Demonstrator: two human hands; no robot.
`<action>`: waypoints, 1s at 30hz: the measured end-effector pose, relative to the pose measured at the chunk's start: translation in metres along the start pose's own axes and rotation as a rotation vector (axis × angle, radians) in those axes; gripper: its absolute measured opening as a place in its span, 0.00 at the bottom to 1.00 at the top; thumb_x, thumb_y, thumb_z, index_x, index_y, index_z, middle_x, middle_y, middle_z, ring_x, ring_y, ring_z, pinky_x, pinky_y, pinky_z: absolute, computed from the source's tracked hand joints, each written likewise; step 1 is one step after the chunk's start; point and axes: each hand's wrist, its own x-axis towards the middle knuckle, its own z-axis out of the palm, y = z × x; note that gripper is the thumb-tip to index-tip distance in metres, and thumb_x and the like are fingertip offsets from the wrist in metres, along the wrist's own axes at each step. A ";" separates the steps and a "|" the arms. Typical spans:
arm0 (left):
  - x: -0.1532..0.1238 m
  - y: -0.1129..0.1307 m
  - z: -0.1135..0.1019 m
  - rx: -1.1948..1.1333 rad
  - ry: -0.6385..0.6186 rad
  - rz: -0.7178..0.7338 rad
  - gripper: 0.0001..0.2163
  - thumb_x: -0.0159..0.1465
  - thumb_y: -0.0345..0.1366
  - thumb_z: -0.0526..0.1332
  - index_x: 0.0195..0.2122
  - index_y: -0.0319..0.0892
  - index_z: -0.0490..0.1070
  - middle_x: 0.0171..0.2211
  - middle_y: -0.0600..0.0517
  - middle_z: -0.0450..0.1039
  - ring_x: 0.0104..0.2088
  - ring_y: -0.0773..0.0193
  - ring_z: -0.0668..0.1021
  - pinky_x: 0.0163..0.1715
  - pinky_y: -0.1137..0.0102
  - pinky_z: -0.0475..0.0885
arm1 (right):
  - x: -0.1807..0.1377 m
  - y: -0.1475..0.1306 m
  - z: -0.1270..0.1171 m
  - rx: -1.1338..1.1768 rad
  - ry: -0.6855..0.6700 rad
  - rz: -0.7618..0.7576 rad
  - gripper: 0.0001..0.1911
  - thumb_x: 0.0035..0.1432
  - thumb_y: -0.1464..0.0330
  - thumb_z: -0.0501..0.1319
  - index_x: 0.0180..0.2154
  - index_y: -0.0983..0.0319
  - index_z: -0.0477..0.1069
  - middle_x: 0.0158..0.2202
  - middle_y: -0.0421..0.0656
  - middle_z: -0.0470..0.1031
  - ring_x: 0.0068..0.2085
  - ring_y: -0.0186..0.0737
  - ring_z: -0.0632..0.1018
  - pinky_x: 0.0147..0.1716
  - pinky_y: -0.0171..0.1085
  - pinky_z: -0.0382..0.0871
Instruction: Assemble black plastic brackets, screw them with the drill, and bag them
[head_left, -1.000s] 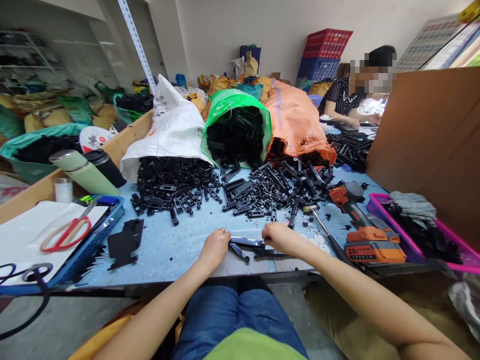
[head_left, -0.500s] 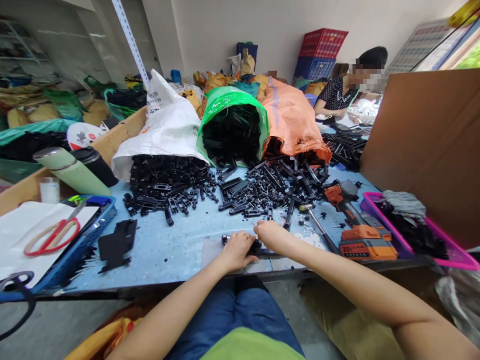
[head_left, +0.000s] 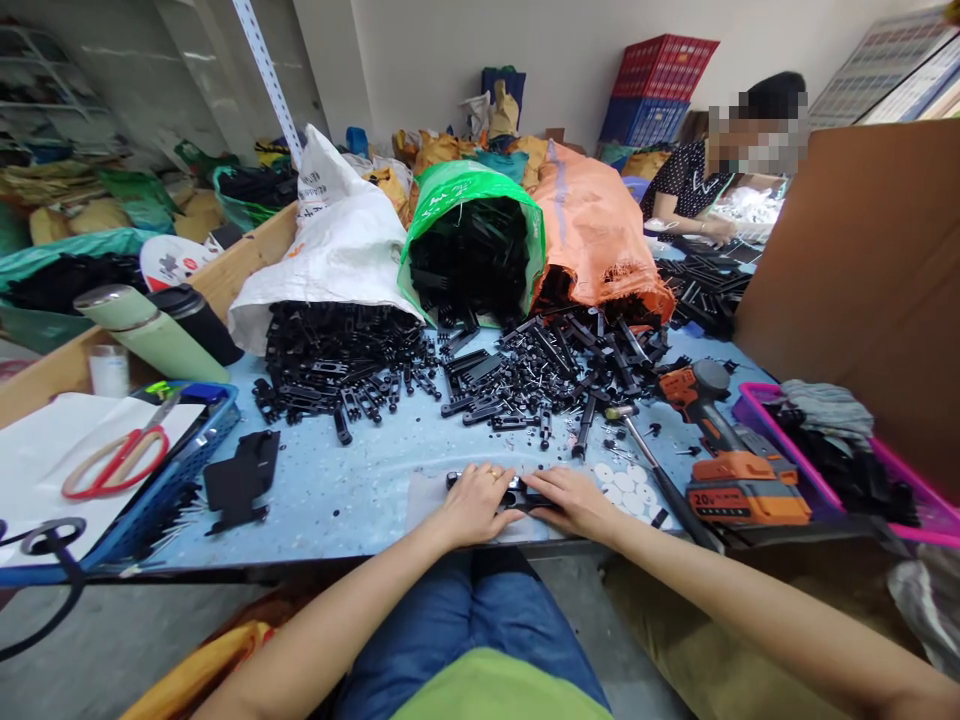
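Note:
A long black plastic part lies near the front edge of the blue-topped table. My left hand is closed round its left side, fingers over the top and thumb in front. On the part's right side my right hand grips it in the same way. Both hands cover much of the part, so its full shape is hidden. Just right of my right hand lie several white discs and a hammer. Beyond my hands spreads a heap of small black parts and screws.
White, green and orange sacks spill black parts at the back. An orange cordless drill and pink basket stand right. Scissors lie on the left in a blue basket. A co-worker sits beyond a cardboard sheet.
My right hand has come down from above the table onto the right side of the black part. My left hand stays on it. The view has shifted slightly.

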 end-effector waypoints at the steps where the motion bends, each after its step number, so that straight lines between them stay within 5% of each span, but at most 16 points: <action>1: 0.000 -0.003 0.000 0.036 -0.001 0.017 0.24 0.62 0.47 0.53 0.55 0.39 0.57 0.45 0.43 0.67 0.46 0.53 0.68 0.45 0.60 0.61 | 0.001 0.002 0.000 -0.059 -0.014 0.033 0.25 0.59 0.54 0.52 0.53 0.63 0.62 0.45 0.51 0.70 0.43 0.43 0.71 0.40 0.39 0.63; 5: -0.001 -0.013 -0.003 0.142 0.032 -0.008 0.19 0.65 0.46 0.48 0.42 0.35 0.68 0.34 0.41 0.71 0.37 0.53 0.72 0.35 0.63 0.65 | 0.007 0.002 -0.012 -0.186 0.029 0.180 0.28 0.58 0.48 0.49 0.30 0.66 0.70 0.27 0.48 0.70 0.29 0.39 0.70 0.28 0.35 0.58; 9: -0.021 0.004 -0.033 -0.152 0.248 0.019 0.25 0.67 0.47 0.38 0.24 0.39 0.66 0.21 0.47 0.68 0.25 0.62 0.71 0.25 0.69 0.63 | 0.014 -0.023 -0.050 0.240 0.128 -0.080 0.30 0.61 0.49 0.42 0.22 0.63 0.64 0.19 0.41 0.63 0.22 0.33 0.65 0.23 0.34 0.52; 13: -0.046 0.051 -0.068 -0.708 0.495 0.083 0.27 0.68 0.45 0.33 0.22 0.40 0.63 0.17 0.52 0.63 0.20 0.68 0.67 0.23 0.72 0.62 | 0.035 -0.079 -0.069 0.947 0.275 -0.247 0.23 0.64 0.57 0.41 0.25 0.62 0.62 0.18 0.38 0.58 0.21 0.32 0.63 0.24 0.33 0.55; 16: -0.052 0.071 -0.068 -0.815 0.759 0.034 0.25 0.68 0.46 0.35 0.28 0.40 0.66 0.22 0.50 0.67 0.25 0.65 0.71 0.27 0.70 0.65 | 0.067 -0.116 -0.040 1.204 0.646 -0.146 0.21 0.61 0.53 0.43 0.39 0.60 0.63 0.32 0.45 0.65 0.34 0.40 0.69 0.33 0.38 0.63; 18: -0.052 0.063 -0.056 -0.701 0.880 0.045 0.25 0.67 0.46 0.34 0.39 0.40 0.68 0.30 0.46 0.71 0.31 0.62 0.74 0.31 0.68 0.68 | 0.093 -0.119 -0.013 1.172 0.818 -0.019 0.22 0.61 0.53 0.38 0.47 0.58 0.59 0.45 0.49 0.63 0.44 0.44 0.68 0.41 0.44 0.64; 20: -0.050 0.039 -0.040 -0.446 0.881 0.036 0.26 0.67 0.48 0.34 0.48 0.38 0.65 0.36 0.43 0.72 0.36 0.59 0.74 0.34 0.66 0.68 | 0.121 -0.098 0.003 0.870 0.676 0.102 0.21 0.63 0.59 0.34 0.48 0.58 0.58 0.49 0.49 0.61 0.49 0.43 0.66 0.45 0.43 0.62; 22: -0.045 0.005 -0.024 -0.135 0.754 -0.069 0.29 0.65 0.52 0.36 0.51 0.37 0.64 0.37 0.41 0.72 0.37 0.56 0.74 0.35 0.64 0.67 | 0.152 -0.055 0.003 0.354 0.326 0.172 0.20 0.64 0.63 0.36 0.46 0.61 0.62 0.50 0.49 0.64 0.51 0.41 0.64 0.49 0.41 0.60; 26: -0.016 -0.059 -0.003 0.243 0.339 -0.345 0.31 0.61 0.57 0.43 0.51 0.36 0.66 0.35 0.40 0.71 0.37 0.52 0.72 0.34 0.63 0.65 | 0.211 0.050 -0.021 0.027 0.061 0.269 0.15 0.60 0.71 0.49 0.47 0.64 0.66 0.48 0.52 0.67 0.51 0.47 0.64 0.49 0.45 0.57; 30: 0.035 -0.093 -0.006 0.298 0.217 -0.444 0.29 0.61 0.56 0.47 0.50 0.36 0.66 0.40 0.40 0.70 0.43 0.51 0.69 0.40 0.61 0.64 | 0.255 0.106 -0.027 -0.125 -0.126 0.256 0.17 0.54 0.77 0.52 0.45 0.61 0.69 0.45 0.50 0.69 0.48 0.46 0.66 0.46 0.43 0.59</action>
